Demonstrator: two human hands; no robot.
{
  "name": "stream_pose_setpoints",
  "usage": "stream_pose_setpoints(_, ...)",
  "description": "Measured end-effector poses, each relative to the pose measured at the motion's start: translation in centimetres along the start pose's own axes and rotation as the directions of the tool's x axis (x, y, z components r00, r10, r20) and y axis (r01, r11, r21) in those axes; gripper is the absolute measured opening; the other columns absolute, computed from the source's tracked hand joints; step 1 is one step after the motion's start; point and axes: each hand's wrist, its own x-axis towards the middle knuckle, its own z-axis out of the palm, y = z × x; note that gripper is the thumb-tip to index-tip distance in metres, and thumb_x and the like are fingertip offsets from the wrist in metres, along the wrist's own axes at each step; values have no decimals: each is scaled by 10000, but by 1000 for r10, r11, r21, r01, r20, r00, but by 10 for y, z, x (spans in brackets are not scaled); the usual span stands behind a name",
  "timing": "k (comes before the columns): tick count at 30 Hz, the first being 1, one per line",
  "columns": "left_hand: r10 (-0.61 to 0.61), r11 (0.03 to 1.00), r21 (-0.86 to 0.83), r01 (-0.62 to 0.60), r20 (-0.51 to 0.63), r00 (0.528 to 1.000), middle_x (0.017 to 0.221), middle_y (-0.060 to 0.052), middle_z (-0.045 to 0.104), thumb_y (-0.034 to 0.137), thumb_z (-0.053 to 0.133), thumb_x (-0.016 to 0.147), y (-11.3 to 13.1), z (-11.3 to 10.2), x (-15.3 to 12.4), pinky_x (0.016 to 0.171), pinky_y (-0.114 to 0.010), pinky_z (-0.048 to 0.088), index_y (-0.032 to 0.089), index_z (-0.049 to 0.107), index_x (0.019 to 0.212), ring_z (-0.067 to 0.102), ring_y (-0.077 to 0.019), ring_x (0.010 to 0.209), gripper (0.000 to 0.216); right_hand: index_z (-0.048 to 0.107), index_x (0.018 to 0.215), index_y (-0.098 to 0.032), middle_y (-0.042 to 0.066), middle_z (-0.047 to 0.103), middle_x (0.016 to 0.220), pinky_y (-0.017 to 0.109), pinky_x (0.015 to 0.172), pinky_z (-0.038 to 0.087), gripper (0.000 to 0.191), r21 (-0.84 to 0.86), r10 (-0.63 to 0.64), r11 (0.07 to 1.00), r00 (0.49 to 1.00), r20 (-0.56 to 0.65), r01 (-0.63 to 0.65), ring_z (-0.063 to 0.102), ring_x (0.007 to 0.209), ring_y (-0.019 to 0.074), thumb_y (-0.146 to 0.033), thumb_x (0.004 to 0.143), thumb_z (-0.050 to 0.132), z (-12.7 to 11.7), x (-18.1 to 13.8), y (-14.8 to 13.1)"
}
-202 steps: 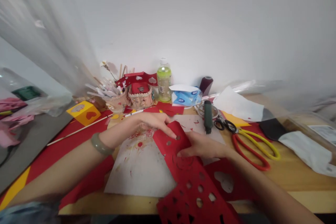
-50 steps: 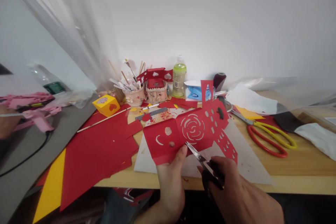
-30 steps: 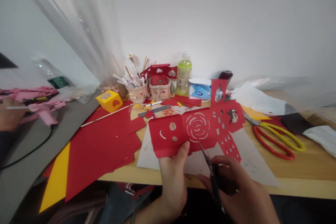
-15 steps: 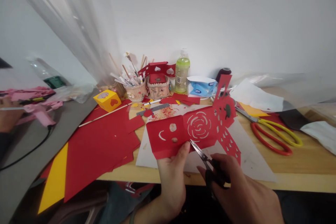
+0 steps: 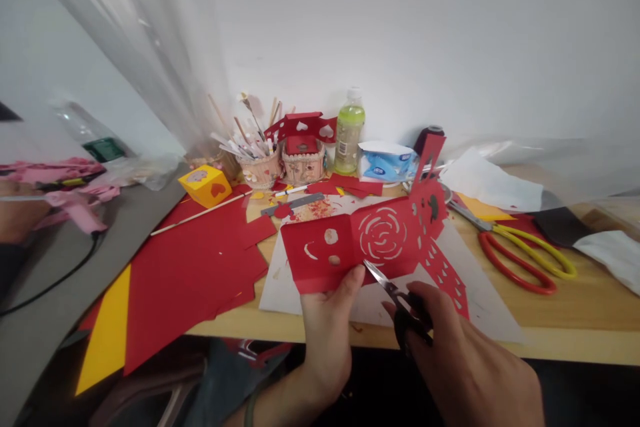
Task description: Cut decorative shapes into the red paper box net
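Observation:
My left hand (image 5: 333, 320) pinches the lower edge of a folded red paper cutout (image 5: 357, 230), thumb in front and the other fingers behind it. The left panel has a smiley-face cutout, the middle one a rose pattern, and rows of small triangles run down the right flap. In my right hand (image 5: 465, 347) is a pair of small black-handled scissors (image 5: 395, 290). Their blades look nearly closed, and the tips lie at the paper's lower edge just right of my left thumb. Part of the handles is hidden by my right fingers.
Large scissors (image 5: 520, 260) with red and yellow handles lie right. Red paper sheets (image 5: 190, 267) and a yellow box (image 5: 205, 185) are left. Behind stand a brush basket (image 5: 260, 170), a green bottle (image 5: 349, 133) and a tissue pack (image 5: 385, 163). Another person's hand (image 5: 20, 210) is far left.
The red cutout has shifted slightly right and tilted a little. My right hand and the scissors have moved with it, their tips staying by the lower edge.

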Motion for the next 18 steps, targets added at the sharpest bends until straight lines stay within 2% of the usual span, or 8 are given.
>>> stream_pose_setpoints(7, 31, 998, 59, -32, 19, 999, 1048, -58, 700, 241, 742, 752, 0, 0, 2, 907, -335, 532, 211, 613, 1166, 635, -242, 1076, 435, 597, 1018, -195, 11, 661, 544, 231, 365, 323, 323, -81, 3, 997, 1000, -18, -4, 574, 380, 152, -284, 955, 293, -1, 1, 1)
stream_pose_setpoints(12, 64, 993, 95, -66, 23, 998, 1073, -59, 694, 257, 740, 758, 0, -1, 4, 926, -321, 519, 201, 626, 1142, 621, -239, 1103, 404, 600, 1019, -188, 21, 684, 593, 229, 408, 366, 293, -49, -22, 999, 999, -43, 20, 622, 447, 154, -286, 953, 332, 2, -1, 4)
stream_pose_setpoints(18, 99, 987, 127, -98, 3, 995, 1092, -55, 688, 241, 737, 761, -2, -1, 4, 933, -316, 512, 200, 638, 1118, 638, -220, 1066, 373, 611, 977, -205, 7, 681, 577, 210, 396, 383, 286, -38, 22, 999, 1000, -20, -23, 636, 450, 148, -321, 945, 352, 8, -3, 4)
